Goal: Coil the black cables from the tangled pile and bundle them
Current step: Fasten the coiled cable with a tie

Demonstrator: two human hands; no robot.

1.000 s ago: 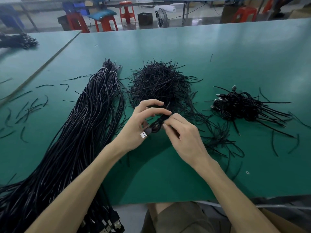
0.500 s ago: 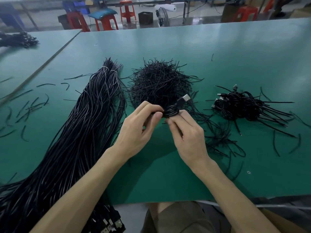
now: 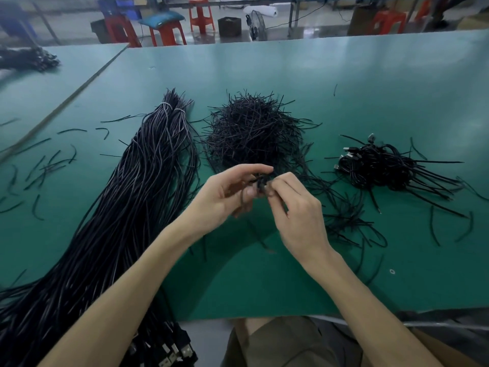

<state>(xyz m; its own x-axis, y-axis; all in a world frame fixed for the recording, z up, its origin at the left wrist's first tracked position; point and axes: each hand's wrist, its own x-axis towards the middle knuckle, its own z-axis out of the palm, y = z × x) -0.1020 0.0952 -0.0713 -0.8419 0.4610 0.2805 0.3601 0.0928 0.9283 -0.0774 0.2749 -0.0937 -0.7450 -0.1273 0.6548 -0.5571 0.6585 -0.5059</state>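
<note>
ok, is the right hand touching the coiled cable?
Touching. Head view: the right hand pinches the coiled cable with its fingertips; the left hand holds it too.

Left forearm (image 3: 127, 287): bare, enters from the lower left of the frame and slants up toward the centre.
Left hand (image 3: 225, 197): at mid-frame, palm turned inward toward the other hand; its index finger arches over the top and its thumb lies below, pinching a small black cable coil (image 3: 262, 182).
Right forearm (image 3: 370, 295): bare, enters from the lower right and slants up and left toward the centre.
Right hand (image 3: 299, 210): just right of the left hand, back of the hand toward the camera, fingers curled with the tips pinching the same coil.
Hands together: fingertips meet at the coil, wrists well apart.
</note>
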